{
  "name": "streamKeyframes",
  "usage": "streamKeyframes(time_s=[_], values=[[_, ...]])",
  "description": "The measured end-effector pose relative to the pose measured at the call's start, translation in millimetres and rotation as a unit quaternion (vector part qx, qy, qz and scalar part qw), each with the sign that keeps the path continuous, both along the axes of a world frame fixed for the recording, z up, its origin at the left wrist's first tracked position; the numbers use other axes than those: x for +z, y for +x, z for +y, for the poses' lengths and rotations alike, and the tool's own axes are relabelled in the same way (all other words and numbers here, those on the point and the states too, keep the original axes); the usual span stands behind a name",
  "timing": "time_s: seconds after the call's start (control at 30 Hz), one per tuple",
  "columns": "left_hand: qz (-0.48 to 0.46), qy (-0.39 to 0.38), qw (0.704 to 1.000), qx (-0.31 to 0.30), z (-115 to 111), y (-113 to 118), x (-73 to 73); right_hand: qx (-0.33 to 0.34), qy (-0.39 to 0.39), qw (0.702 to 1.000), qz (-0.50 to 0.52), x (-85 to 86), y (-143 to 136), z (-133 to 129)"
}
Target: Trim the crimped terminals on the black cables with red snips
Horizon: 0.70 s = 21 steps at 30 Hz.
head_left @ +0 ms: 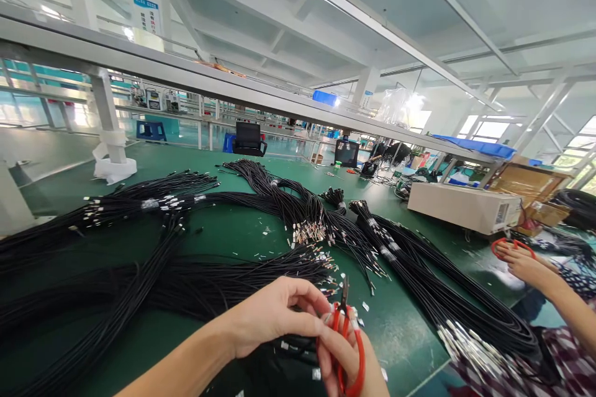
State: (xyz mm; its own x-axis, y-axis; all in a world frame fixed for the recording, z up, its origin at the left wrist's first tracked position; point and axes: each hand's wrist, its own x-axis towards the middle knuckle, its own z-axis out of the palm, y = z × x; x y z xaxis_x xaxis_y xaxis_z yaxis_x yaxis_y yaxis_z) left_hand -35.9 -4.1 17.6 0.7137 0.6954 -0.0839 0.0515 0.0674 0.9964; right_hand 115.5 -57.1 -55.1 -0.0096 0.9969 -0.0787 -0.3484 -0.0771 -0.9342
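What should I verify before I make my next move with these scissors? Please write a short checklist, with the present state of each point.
1. Red-handled scissors held in the right hand: ok.
2. Blades pointing away from the body: ok, they point forward over the green table.
3. Left hand off the blades: ok, but its fingertips are close to the scissors.
4. Something pinched in the left hand: cannot tell, too small.
5. Table near the hands free of scraps: not ok, white scraps lie there.
6. Co-worker's hand well apart: ok, it is far to the right.
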Motion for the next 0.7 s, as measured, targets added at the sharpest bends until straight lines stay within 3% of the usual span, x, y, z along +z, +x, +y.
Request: streamKeyframes(time_s=[0.1, 0.27, 0.47, 0.7], values=[[0.022, 0.035, 0.999, -0.008, 1.6, -3.8, 3.8, 0.015, -0.014, 0.998, -0.063, 3.1, -3.7, -0.1], [0.033, 0.070, 0.996, 0.045, 2.9, 0.5, -1.2, -0.041, -0.027, 0.996, -0.078, 3.1, -7.7, -1.4], [0.015, 0.054, 0.994, 0.097, 1.0, 7.1, -2.7, -0.092, -0.036, 0.992, -0.082, 5.9, -12.4, -4.1], [-0.014, 0.012, 0.996, 0.082, -2.3, 7.9, -6.2, -0.133, -0.035, 0.987, -0.087, 7.2, -11.3, -3.0]])
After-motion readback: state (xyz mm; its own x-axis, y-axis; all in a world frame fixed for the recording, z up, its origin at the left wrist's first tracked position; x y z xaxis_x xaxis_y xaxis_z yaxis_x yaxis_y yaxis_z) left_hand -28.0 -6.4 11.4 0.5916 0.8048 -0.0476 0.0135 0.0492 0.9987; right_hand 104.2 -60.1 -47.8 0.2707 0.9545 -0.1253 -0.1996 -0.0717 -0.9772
